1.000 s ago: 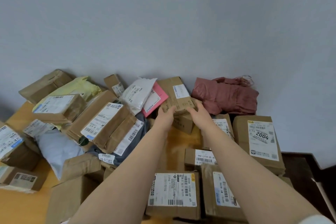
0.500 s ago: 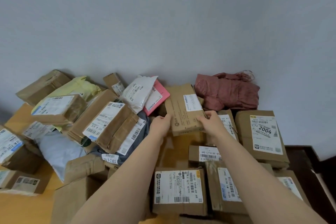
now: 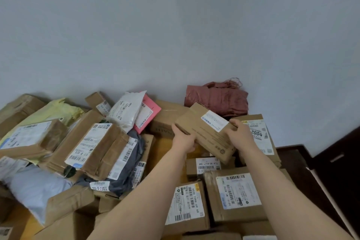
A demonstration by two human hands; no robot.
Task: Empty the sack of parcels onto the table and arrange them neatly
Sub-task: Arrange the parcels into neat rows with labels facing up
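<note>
A flat brown cardboard parcel with a white label hangs tilted above the table, held between both hands. My left hand grips its left edge and my right hand grips its right edge. Below it, labelled boxes lie side by side on the right: one marked 2004, a small one, and two near me. The crumpled pink sack lies against the wall behind them. A loose heap of boxes and mailer bags covers the left of the wooden table.
In the heap lie a yellow bag, a white bag, a pink envelope, a grey bag and a pale blue bag. A grey wall stands close behind. Dark furniture flanks the table's right edge.
Both hands took the flat parcel from the back pile, lifted it and carried it to the right, over the row of boxes. It has turned and tilted.
</note>
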